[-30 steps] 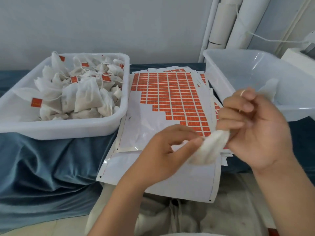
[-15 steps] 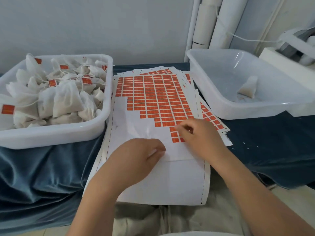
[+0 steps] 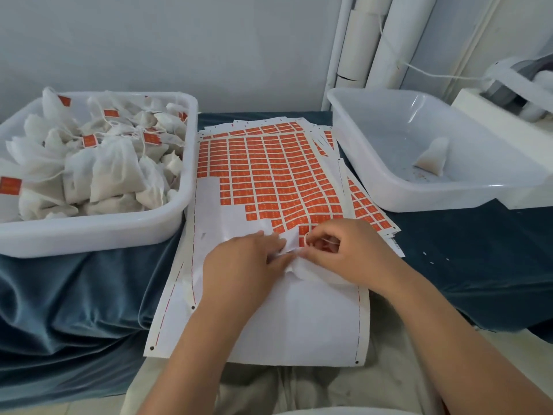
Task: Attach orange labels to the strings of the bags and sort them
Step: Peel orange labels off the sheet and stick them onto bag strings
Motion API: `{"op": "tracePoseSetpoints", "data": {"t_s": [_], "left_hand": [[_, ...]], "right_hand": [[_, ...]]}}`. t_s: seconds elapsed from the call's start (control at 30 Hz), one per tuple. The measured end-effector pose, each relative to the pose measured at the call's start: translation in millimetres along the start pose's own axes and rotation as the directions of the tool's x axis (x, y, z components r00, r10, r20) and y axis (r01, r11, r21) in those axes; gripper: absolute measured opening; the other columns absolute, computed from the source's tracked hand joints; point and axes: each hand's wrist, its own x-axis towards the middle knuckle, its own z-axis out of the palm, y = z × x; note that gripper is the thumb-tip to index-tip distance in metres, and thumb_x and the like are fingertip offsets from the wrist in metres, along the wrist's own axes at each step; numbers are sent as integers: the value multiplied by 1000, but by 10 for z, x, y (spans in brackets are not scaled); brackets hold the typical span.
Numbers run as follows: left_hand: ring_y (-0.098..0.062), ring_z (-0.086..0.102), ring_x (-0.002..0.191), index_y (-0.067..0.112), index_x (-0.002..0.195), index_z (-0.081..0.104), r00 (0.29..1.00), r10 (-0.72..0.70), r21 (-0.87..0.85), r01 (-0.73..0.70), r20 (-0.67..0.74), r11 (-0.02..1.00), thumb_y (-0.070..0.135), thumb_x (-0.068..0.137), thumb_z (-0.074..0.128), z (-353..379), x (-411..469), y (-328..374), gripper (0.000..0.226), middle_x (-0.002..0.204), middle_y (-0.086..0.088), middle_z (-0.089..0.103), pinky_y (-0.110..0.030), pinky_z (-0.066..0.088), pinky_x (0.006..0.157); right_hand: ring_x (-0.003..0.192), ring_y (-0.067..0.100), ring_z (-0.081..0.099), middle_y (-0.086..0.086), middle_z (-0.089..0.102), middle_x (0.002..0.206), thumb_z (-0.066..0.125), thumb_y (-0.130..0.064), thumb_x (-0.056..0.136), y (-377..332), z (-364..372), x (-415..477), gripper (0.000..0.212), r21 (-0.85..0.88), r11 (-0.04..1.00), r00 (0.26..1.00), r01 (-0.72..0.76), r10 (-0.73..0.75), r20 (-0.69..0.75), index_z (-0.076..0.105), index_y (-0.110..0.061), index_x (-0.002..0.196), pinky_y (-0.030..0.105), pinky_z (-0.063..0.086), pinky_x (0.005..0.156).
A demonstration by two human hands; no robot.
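Observation:
A small white bag (image 3: 296, 266) lies on the sheet of orange labels (image 3: 269, 175), at the lower edge of the remaining labels. My left hand (image 3: 248, 262) pinches the bag's gathered top between fingers and thumb. My right hand (image 3: 353, 253) is just to the right of it, fingers curled, pinching the thin white string (image 3: 307, 238) that loops over the sheet. Whether a label is on the string is hidden by my fingers. The white bin (image 3: 89, 232) on the left holds several bags with orange labels. One unlabelled bag (image 3: 434, 157) lies in the right bin (image 3: 449, 203).
More label sheets are fanned out under the top one. A blue cloth (image 3: 463, 259) covers the table. White tubes (image 3: 359, 43) lean against the wall behind, and a white machine (image 3: 514, 94) stands at the far right.
One second ago both hands held the bag raised above the sheet. They came down onto the sheet, the right fingertips at the labels, and now meet over the bag and string.

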Motion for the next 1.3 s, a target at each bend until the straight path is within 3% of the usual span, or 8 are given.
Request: {"op": "tracePoseSetpoints", "data": {"t_s": [0.07,0.17,0.33,0.57,0.8,0.97,1.1,1.3], "left_hand": [[-8,69,78,35,104,79,995,24,-100,-34,-100,994,67,98,55,46,-18,-12,42,96,13,78,-21,52,71],[-6,68,69,34,91,83,969,21,-280,-92,-247,956,66,96,57,62,-56,-11,42,81,16,76,-17,51,64],[-8,75,85,26,106,85,934,122,-286,-225,-336,932,56,94,59,42,-90,-4,42,99,11,82,-16,52,79],[-14,77,88,21,105,85,940,156,-280,-245,-304,928,43,88,69,-8,-117,26,32,101,5,82,-20,49,87],[-12,76,91,22,106,85,945,169,-320,-258,-282,912,38,89,74,-22,-120,37,26,103,6,82,-22,54,87],[-4,71,95,25,109,84,947,153,-364,-253,-283,896,31,90,78,-8,-108,-11,21,106,8,81,-17,50,88],[0,66,94,23,108,85,935,165,-378,-283,-313,882,40,91,68,14,-105,-10,30,105,7,81,-12,47,87],[3,60,95,22,106,85,934,167,-397,-290,-316,871,40,91,65,39,-96,-23,31,106,7,80,-9,43,86]], "right_hand": [[86,-7,63,-36,59,91,57,-81,80,-21,9,-16,39,-18,999,999,51,-51,-15,64,-51,104,6,41,73],[84,-3,62,-31,58,90,54,-75,84,-39,28,-35,43,-39,993,991,110,-112,-78,72,-42,105,6,41,72],[96,-7,58,-34,58,86,66,-56,95,-24,6,-23,24,6,990,987,140,-139,-86,78,-36,104,6,42,71],[96,-6,61,-25,69,87,69,-42,98,24,10,-28,10,152,987,998,58,-55,-22,78,-37,97,9,42,76],[87,4,64,-18,71,82,71,-29,95,71,2,-10,17,236,972,1000,4,-2,-9,79,-29,80,17,46,71],[90,-3,64,-20,74,85,72,-38,96,111,-50,11,12,242,968,997,-68,75,-21,81,-33,89,18,48,76],[95,-10,62,-33,70,95,75,-53,90,74,-46,-7,14,227,974,999,-24,15,42,78,-41,97,15,45,77],[95,-9,63,-31,72,93,76,-46,93,59,-51,25,7,306,951,997,-52,29,77,80,-40,93,20,46,77]]}}
